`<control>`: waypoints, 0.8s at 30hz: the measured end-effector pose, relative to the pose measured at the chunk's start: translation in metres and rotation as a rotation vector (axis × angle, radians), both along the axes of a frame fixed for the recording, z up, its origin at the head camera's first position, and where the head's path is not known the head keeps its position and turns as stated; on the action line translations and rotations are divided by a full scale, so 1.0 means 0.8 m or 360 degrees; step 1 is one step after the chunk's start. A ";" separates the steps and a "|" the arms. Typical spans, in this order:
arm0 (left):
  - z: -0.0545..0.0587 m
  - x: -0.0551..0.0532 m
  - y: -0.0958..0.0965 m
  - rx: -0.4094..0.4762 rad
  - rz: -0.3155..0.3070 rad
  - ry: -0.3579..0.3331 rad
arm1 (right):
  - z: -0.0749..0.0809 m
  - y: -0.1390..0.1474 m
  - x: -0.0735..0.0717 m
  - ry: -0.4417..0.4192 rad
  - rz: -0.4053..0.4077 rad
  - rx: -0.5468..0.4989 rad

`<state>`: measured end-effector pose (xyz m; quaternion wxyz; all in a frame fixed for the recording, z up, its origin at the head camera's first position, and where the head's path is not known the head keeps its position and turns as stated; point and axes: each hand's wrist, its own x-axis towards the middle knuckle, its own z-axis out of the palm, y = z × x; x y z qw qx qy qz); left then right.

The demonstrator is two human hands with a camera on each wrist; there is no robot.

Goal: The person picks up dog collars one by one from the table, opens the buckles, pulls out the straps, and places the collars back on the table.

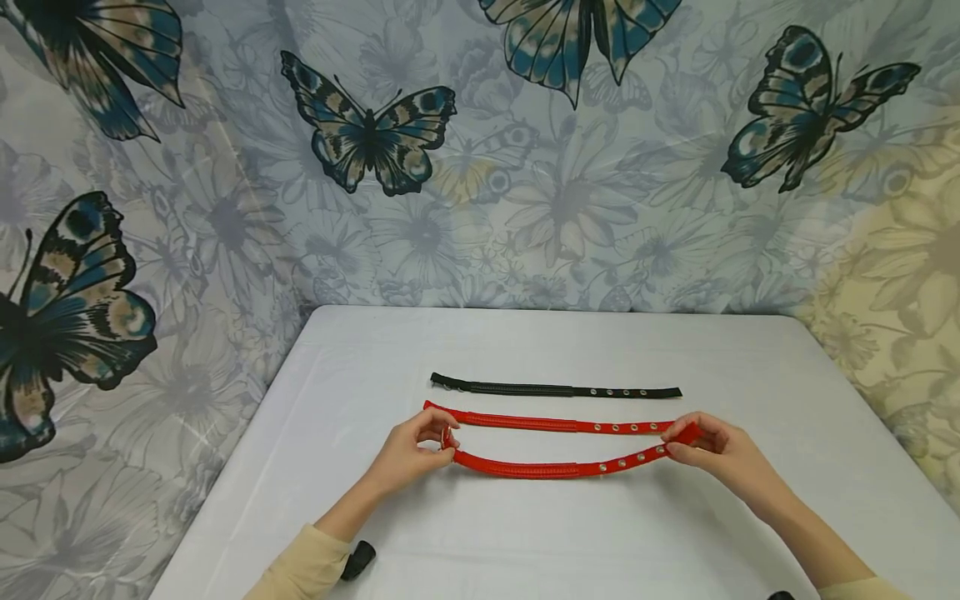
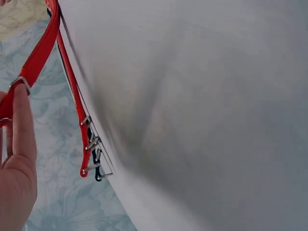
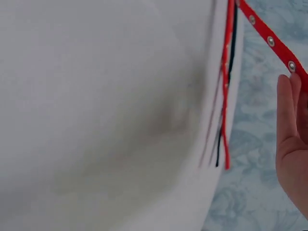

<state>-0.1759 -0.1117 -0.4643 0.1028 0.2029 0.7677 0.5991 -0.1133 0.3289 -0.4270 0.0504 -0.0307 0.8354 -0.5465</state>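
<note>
Both hands hold a red pet collar (image 1: 525, 470) stretched between them, its middle sagging slightly. At the buckle end, my left hand (image 1: 411, 443) pinches the strap; a metal buckle (image 2: 20, 85) shows at the fingers in the left wrist view. My right hand (image 1: 718, 457) grips the tip beyond the row of metal eyelets (image 3: 271, 41). Just behind lies a second red collar (image 1: 517, 422), straight across the table, its ends partly overlapped by the hands. Farther back is a black collar (image 1: 517, 389), parallel to it, with eyelets toward the right.
The white-covered table (image 1: 555, 542) spreads under everything. Behind it and to the sides hangs a cloth backdrop (image 1: 480, 242) printed with butterflies and flowers. A small black object (image 1: 358, 561) sits against the left sleeve.
</note>
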 end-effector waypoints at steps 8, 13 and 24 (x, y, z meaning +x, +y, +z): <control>-0.010 0.003 -0.009 -0.0432 0.0077 0.0332 | -0.032 0.020 0.013 -0.0209 -0.0150 0.0282; -0.008 0.009 -0.009 -0.0793 0.0173 0.0591 | -0.046 0.019 0.016 -0.0100 -0.0189 0.0693; -0.008 0.028 0.005 -0.1295 0.0036 0.1389 | -0.055 0.000 0.022 0.0698 -0.0153 0.1310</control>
